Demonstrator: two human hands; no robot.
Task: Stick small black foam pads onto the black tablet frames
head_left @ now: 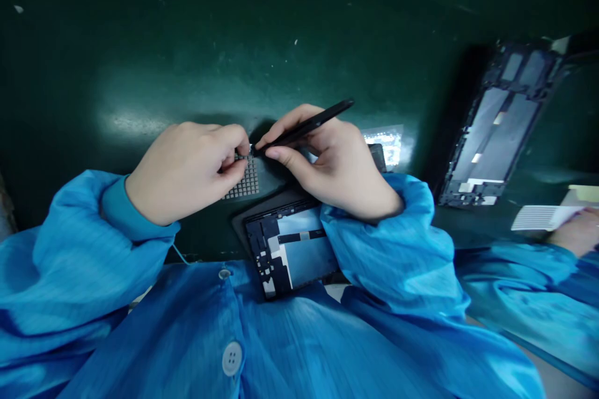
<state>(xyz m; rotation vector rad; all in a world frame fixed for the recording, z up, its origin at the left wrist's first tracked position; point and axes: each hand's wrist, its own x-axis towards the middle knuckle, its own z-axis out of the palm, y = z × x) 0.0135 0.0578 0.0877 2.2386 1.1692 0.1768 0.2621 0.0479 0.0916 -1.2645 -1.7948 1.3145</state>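
Observation:
My left hand [189,167] is closed in a pinch on a small grey sheet of tiny square pads [244,181], held just above the dark green table. My right hand [330,165] grips black tweezers [306,126] like a pen. The tweezer tip meets the sheet's top edge by my left fingertips. Below both hands lies an opened tablet frame [290,249] in a dark holder, partly covered by my right blue sleeve.
A second opened tablet frame [496,131] lies at the right on the green table [187,43]. A small shiny sheet [386,143] sits behind my right hand. At the far right another person's hand [578,230] holds a white ribbed strip [538,217].

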